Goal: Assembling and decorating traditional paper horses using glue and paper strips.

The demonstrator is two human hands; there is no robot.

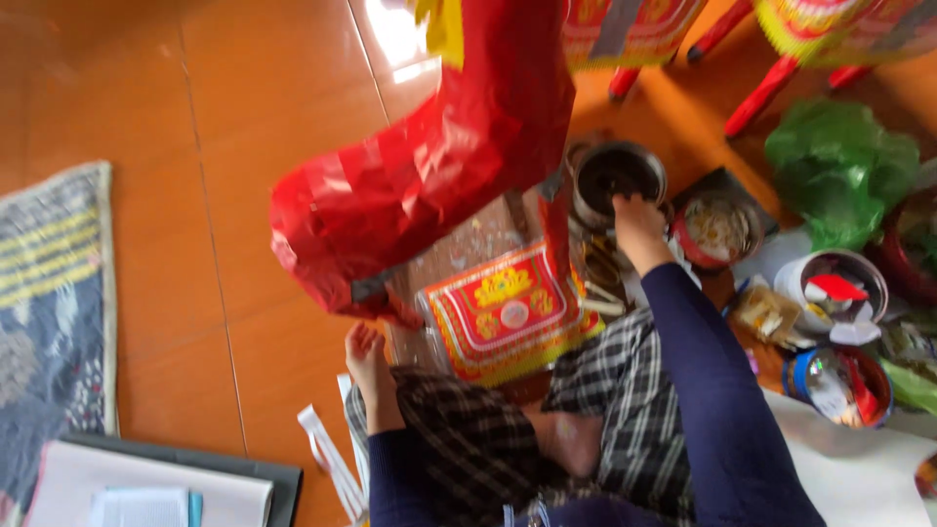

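Observation:
A large red paper figure [439, 166] with yellow trim fills the middle of the view, standing over a decorated red and yellow paper panel [508, 312] on the floor. My left hand [366, 356] grips the figure's lower edge. At the end of a dark blue sleeve, my right hand [636, 220] reaches forward with its fingertips bent over the rim of a round metal pot [615, 174]. What those fingers hold is hidden. My legs in checked fabric [605, 420] lie folded below.
Open tins and tubs [830, 283] with scraps stand at the right, beside a green plastic bag [839, 166]. Red stick legs of other paper figures [771, 88] rise at the top right. A patterned mat [54, 322] and papers on a dark board [156, 493] lie left. White strips [327, 454] lie near my left arm.

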